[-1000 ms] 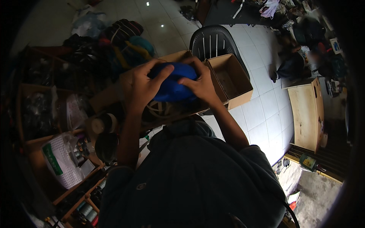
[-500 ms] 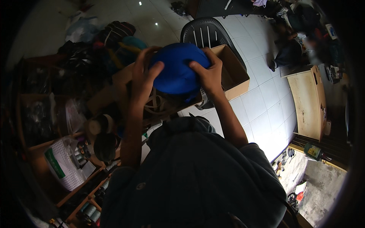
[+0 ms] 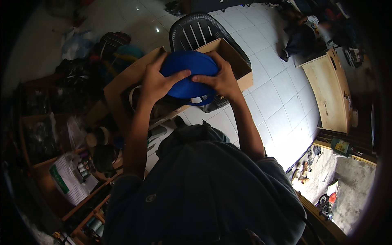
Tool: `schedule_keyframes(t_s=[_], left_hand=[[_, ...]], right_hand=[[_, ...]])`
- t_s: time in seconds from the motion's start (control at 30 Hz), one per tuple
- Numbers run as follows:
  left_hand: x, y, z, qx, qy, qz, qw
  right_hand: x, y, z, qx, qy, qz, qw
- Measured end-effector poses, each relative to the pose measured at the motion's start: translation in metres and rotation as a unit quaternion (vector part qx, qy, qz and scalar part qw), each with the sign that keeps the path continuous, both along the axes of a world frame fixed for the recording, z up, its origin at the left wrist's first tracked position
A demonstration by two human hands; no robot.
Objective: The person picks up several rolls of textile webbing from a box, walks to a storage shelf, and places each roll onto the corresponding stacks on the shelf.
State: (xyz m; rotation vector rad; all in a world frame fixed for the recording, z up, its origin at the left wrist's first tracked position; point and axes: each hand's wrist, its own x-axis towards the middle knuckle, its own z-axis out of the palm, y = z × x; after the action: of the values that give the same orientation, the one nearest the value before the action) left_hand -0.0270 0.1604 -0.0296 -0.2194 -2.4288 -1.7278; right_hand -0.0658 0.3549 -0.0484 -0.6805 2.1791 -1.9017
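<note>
Left hand (image 3: pixel 157 83) holding left side of blue rounded cloth piece (image 3: pixel 191 61), right hand (image 3: pixel 222 79) holding right side; thumbs (image 3: pixel 179 76) nearly meeting across it. Blue strap (image 3: pixel 210 100) looping from lower edge. Open cardboard box (image 3: pixel 246 81) sitting beyond right hand; black slatted chair (image 3: pixel 195 17) standing behind on tiled floor (image 3: pixel 271 90).

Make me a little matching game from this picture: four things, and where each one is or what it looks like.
1. Blue round item
2. Slatted chair
3. Pale wooden unit
4. Dotted bag

A. Right side of the picture
B. Lower left, white with a green patch
C. Held by the left hand and right hand
D. Black, upper middle of the picture

Pairs: 1-C, 2-D, 3-A, 4-B
</note>
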Motion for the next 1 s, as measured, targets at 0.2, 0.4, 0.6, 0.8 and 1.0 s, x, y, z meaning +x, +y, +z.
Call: schedule_keyframes(t_s=[0.2, 0.4, 0.6, 0.8, 1.0], left_hand=[[0.004, 0.031, -0.015, -0.073, -0.021, -0.045, 0.996], [0.007, 0.059, -0.019, -0.079, -0.062, -0.041, 0.994], [0.015, 0.073, -0.021, -0.011, -0.027, -0.043, 0.999], [0.025, 0.089, -0.037, 0.124, 0.007, 0.07, 0.99], [0.003, 0.06, 0.008, 0.006, -0.073, -0.069, 0.995]], right_hand=[[0.008, 0.043, -0.008, 0.003, -0.018, -0.018, 1.0], [0.017, 0.067, -0.024, -0.01, 0.008, -0.045, 0.999], [0.021, 0.079, -0.031, -0.071, 0.023, -0.056, 0.996], [0.029, 0.069, -0.042, -0.164, -0.053, -0.124, 0.977], [0.009, 0.067, -0.033, -0.085, -0.013, -0.049, 0.995]])
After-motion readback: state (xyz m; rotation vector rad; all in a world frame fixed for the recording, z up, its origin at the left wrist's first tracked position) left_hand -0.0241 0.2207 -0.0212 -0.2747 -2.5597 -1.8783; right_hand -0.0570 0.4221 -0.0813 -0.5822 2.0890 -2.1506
